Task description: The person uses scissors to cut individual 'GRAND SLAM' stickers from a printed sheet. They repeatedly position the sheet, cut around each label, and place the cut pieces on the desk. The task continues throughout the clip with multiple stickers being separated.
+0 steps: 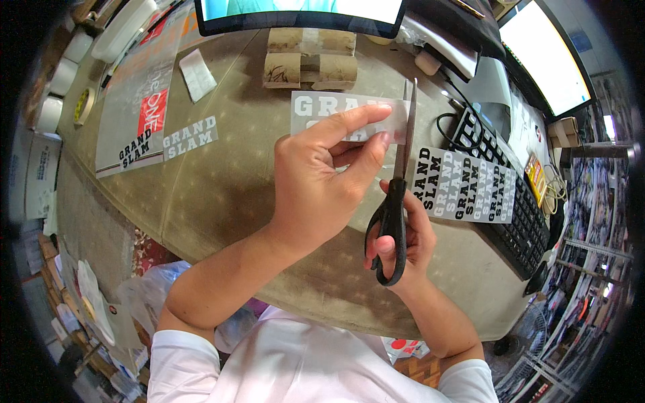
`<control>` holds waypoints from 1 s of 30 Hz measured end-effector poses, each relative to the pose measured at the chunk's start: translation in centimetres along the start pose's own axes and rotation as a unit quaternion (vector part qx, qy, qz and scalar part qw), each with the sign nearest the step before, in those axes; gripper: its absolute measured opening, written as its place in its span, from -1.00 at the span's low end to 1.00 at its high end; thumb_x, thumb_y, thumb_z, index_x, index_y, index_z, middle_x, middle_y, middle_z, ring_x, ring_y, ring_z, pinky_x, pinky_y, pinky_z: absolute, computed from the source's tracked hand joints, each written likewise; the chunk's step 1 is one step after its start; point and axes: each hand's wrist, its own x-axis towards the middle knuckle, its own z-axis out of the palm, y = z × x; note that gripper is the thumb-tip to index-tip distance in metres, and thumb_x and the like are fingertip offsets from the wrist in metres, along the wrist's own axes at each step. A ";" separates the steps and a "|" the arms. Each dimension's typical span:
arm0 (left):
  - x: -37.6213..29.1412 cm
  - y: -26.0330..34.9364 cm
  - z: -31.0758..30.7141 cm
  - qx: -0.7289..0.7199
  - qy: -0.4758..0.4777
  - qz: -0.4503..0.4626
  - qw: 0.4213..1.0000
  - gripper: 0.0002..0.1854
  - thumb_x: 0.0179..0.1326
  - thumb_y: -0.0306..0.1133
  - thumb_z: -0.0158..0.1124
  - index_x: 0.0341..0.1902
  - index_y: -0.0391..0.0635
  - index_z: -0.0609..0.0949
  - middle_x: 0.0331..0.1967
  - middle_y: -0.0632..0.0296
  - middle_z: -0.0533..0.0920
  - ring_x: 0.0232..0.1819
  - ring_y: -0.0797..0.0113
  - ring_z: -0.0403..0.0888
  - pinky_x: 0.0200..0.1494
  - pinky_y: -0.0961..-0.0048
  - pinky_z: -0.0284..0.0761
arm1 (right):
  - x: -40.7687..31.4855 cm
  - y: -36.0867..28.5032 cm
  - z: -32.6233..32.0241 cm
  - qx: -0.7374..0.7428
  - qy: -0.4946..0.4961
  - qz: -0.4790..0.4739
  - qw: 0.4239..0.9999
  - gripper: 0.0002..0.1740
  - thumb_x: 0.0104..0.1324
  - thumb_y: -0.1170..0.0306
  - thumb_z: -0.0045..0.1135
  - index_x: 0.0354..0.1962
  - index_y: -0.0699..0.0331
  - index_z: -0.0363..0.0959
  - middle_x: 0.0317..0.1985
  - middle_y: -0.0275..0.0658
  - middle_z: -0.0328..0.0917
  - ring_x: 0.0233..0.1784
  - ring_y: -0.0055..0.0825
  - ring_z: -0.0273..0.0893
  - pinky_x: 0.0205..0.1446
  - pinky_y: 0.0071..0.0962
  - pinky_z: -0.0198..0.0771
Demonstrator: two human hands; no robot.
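My left hand (322,171) pinches a translucent film piece (302,108) with white block lettering between thumb and forefinger. In my right hand (413,242) is a pair of black-handled scissors (398,206), points facing away from me. The scissor blades, slightly parted, stand at the film's right edge. To the right, a larger transfer sheet (463,186) with rows of black and white lettering overlaps the keyboard. A small cut piece with white lettering (190,137) lies at the left, beside a piece with black lettering (135,148) on a clear printed plastic bag (118,101).
Two taped cardboard rolls (282,70) sit below a monitor (302,20) at the back. A black keyboard (524,237) and a second monitor (549,55) stand at right. A folded white pad (197,75) and a tape roll (83,107) lie at left. The table's curved front edge (312,315) is near my body.
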 end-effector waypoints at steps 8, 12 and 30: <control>0.0 -0.1 0.0 -0.008 -0.001 0.001 1.000 -0.76 0.19 -0.54 0.26 -0.05 -0.29 0.64 -0.20 0.14 0.69 -0.22 0.48 0.66 -0.17 0.57 0.62 | -0.2 0.1 0.0 -0.022 0.010 0.005 1.000 -0.19 0.22 0.20 0.29 0.23 0.52 0.11 -0.68 -0.43 0.36 -0.72 -0.70 0.37 -0.69 -0.69 0.18; 0.1 -0.3 0.0 -0.016 0.004 0.007 1.000 -0.82 0.19 -0.57 0.22 -0.12 -0.31 0.63 -0.25 0.17 0.68 -0.26 0.49 0.65 -0.19 0.58 0.60 | -0.2 -0.2 0.1 -0.049 0.015 0.012 0.999 -0.19 0.23 0.21 0.29 0.25 0.50 0.09 -0.67 -0.42 0.36 -0.72 -0.70 0.37 -0.69 -0.68 0.20; 2.3 0.5 -1.9 0.047 -0.039 0.039 0.997 -0.69 0.11 -0.60 0.31 -0.06 -0.24 0.50 -0.15 0.23 0.55 -0.23 0.54 0.56 -0.18 0.58 0.56 | -0.4 -0.9 -1.0 0.068 -0.076 0.084 0.991 -0.04 0.18 -0.15 0.19 0.25 0.37 0.04 -0.56 -0.31 0.36 -0.60 -0.62 0.36 -0.57 -0.61 0.29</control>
